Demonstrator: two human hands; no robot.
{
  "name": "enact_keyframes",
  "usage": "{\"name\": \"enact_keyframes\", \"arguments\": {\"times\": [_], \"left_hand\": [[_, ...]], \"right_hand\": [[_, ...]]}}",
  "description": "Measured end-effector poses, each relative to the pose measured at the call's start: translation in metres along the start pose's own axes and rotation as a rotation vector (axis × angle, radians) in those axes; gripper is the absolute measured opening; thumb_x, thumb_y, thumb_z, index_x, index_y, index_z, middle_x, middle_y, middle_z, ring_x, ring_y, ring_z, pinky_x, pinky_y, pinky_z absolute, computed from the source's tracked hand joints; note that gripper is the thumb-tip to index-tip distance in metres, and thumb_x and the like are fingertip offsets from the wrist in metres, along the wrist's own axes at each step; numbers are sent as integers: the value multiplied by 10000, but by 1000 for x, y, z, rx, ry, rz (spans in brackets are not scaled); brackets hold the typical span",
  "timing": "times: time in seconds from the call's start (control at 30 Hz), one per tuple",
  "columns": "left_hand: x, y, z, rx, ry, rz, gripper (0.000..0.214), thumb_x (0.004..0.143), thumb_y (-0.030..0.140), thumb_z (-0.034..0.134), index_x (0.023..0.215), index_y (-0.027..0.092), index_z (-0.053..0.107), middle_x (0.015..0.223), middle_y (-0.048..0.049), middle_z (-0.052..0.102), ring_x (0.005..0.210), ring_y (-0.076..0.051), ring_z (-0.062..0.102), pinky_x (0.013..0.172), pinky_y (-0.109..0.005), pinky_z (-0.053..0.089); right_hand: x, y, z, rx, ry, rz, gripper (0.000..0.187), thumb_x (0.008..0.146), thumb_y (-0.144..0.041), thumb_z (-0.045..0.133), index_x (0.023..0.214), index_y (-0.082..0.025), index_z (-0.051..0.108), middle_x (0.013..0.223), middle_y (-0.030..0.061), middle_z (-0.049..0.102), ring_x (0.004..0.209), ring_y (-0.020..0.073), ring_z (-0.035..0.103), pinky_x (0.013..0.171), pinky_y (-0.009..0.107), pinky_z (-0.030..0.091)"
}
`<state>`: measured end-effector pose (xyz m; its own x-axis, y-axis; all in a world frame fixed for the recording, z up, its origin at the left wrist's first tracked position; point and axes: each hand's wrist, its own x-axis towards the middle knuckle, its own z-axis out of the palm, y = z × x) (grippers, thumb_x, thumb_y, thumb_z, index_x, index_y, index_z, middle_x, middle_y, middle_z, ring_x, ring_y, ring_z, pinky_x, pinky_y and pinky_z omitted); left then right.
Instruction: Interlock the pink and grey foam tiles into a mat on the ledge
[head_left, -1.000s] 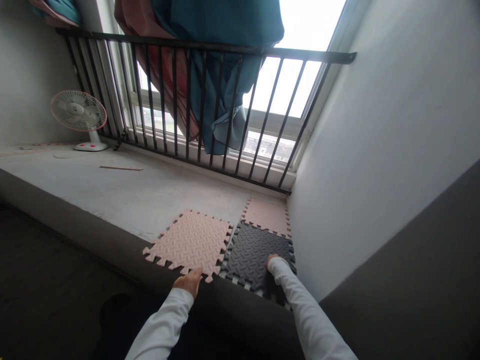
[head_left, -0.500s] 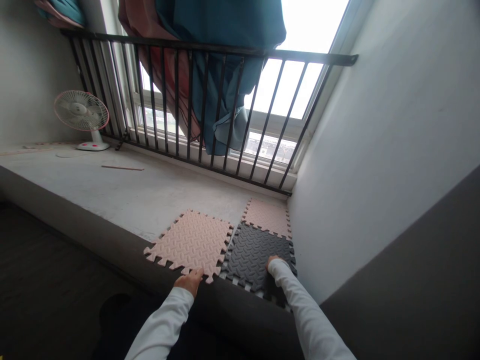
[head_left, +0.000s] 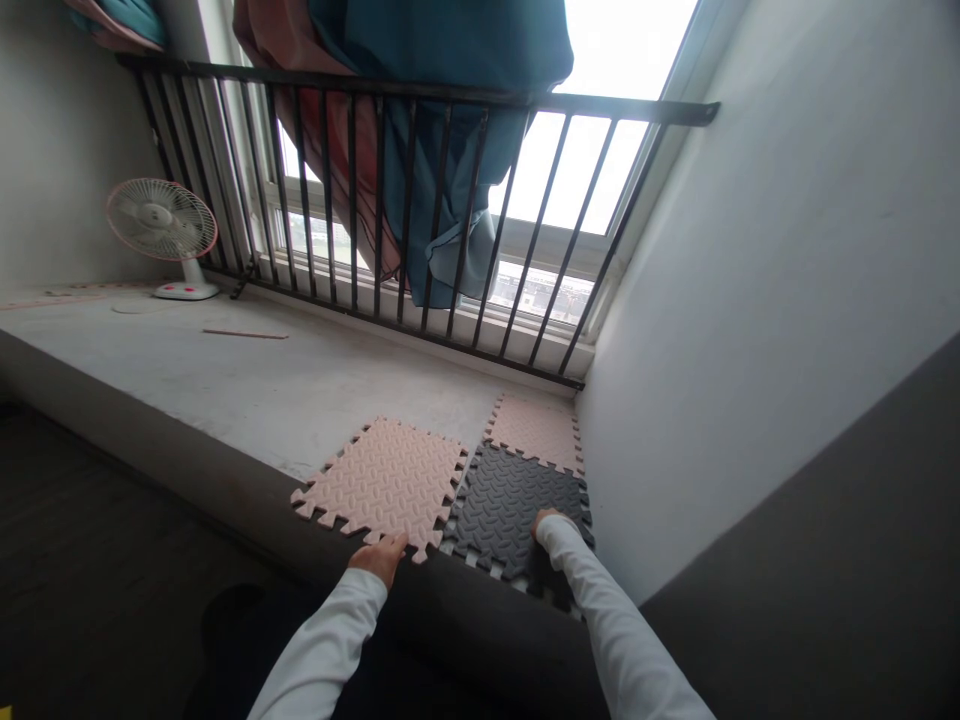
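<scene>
1. Arms in white sleeves are reaching forward and up from the bottom of the view onto a raised concrete ledge (head_left: pixel 247 385), both nearly straight.
2. The left hand (head_left: pixel 381 556) is lying at the near edge of the pink mat (head_left: pixel 382 484), fingers bent over its toothed border; how firmly it is gripping cannot be told.
3. The right hand (head_left: pixel 546 521) is resting on the near right part of the dark mat (head_left: pixel 512 505), mostly hidden by its cuff, so whether the fingers are spread or curled cannot be told.
4. The pink mat is lying flat on the ledge, its long axis running from the near edge away toward the railing (head_left: pixel 420 200), slightly turned to the right.
5. The dark mat is lying flat just to the right of the pink one, their toothed edges meeting or nearly meeting; its near edge is hanging slightly over the front lip of the ledge.
6. A second pink mat (head_left: pixel 535 432) is sitting behind the dark one, joined to its far edge, in the corner by the wall (head_left: pixel 750 300).
7. Both hands are sitting at the near side of the mats, the left one left of the seam, the right one right of it.
8. A small fan (head_left: pixel 163 230) is standing far left on the ledge, well apart, with a thin stick (head_left: pixel 244 334) lying near it.
9. Cloth (head_left: pixel 442 120) is hanging over the railing.
</scene>
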<state>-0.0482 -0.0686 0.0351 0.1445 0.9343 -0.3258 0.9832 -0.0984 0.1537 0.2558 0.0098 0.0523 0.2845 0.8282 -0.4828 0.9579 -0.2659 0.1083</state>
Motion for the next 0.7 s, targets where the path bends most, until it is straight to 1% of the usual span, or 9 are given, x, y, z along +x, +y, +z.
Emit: {"name": "enact_keyframes", "arguments": {"times": [0.1,0.2,0.33,0.43,0.57,0.7], "left_hand": [[-1,0,-2,12,0,-7,397,833,226,250,1175,296,440,1188,-67,534,944,-216,576,752,-334,444],[-2,5,-3,38,-4,-15,399,832,236,261,1190,281,430,1165,-73,544,948,-222,574,757,-341,454],[0,15,-1,22,11,-60,480,807,235,317,1285,198,315,1158,-140,533,949,-247,574,787,-385,450],[4,20,1,-18,1,-110,511,799,193,291,1309,166,274,1135,-163,544,953,-252,573,794,-394,444],[9,19,2,-63,2,-131,510,787,189,291,1297,192,302,1115,-142,566,954,-250,571,785,-394,442],[14,10,-3,-53,25,-144,501,773,181,306,1271,231,336,1087,-116,591,938,-237,577,759,-367,442]], "right_hand": [[1,-1,0,3,-2,2,387,660,-170,549,1043,-140,600,1138,160,550,1041,266,520,852,397,458],[2,-1,0,0,-8,1,392,663,-160,538,1051,-139,595,1136,161,550,1051,268,511,860,409,449],[3,-2,2,-7,-7,4,386,672,-161,524,1051,-142,595,1135,157,551,1058,270,504,862,418,443],[3,-2,2,-11,-5,3,379,674,-160,518,1043,-125,598,1131,165,551,1050,266,512,858,406,445],[1,-1,1,-8,-5,1,373,662,-153,531,1027,-136,608,1112,165,563,1032,259,527,848,401,451],[-3,-2,-2,1,-3,4,362,654,-157,549,1009,-164,619,1107,152,571,1024,262,532,845,409,452]]}}
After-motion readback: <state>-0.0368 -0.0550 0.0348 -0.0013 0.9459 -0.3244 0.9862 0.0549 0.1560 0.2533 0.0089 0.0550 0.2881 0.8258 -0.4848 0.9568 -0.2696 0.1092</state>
